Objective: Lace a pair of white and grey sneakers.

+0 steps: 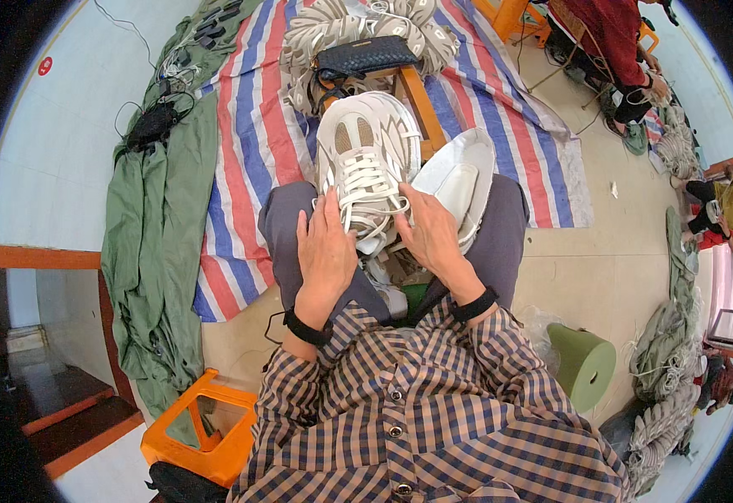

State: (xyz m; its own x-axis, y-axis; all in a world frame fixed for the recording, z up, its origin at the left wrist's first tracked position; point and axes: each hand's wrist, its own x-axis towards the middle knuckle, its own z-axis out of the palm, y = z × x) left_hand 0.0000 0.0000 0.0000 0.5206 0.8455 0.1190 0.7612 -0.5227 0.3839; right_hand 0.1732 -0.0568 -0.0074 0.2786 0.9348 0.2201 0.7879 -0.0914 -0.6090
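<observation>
Striped tarpaulin [253, 159] behind beige sneaker [356, 132], left hand [326, 251] outstretched, right hand [435, 235] of unclear grip, both at laces [364, 178].

No wording or numbers legible. Round red sign [45, 65] at ten o'clock, on pale wall [48, 151], near dark rim of view. White mark in sign's middle, too small to make out. Pale sneaker [365, 170] toward twelve o'clock from centre: no lettering readable.
</observation>
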